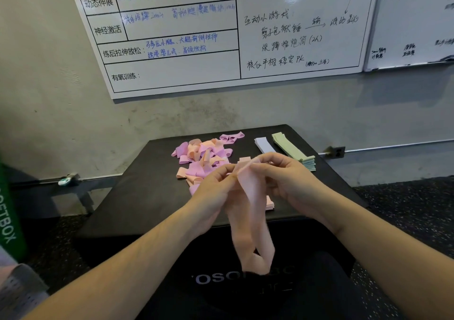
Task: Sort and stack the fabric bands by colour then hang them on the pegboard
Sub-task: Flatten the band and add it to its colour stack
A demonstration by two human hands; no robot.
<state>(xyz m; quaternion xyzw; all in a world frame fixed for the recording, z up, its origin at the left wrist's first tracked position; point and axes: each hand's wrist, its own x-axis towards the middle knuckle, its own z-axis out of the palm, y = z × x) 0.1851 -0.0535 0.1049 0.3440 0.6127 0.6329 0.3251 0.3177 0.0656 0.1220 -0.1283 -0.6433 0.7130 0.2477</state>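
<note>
At far left, low in view, I can see a corner of what looks like perforated board, possibly the pegboard, with nothing visibly hung on it. On the black table the unsorted heap of pink and peach bands lies toward the left, a good many loops tangled together. My left hand pinches the upper edge of a peach band, and my right hand has its grip narrowed on the same top edge just beside it, so the loop hangs down between my wrists in front of the table. Behind and under my hands sits a low peach stack, partly hidden. Further right lie a pale lavender stack and, just beside it, a green stack, both flat and squared. I judge the sorting roughly half done: pink and peach remain, and all the hanging is left.
</note>
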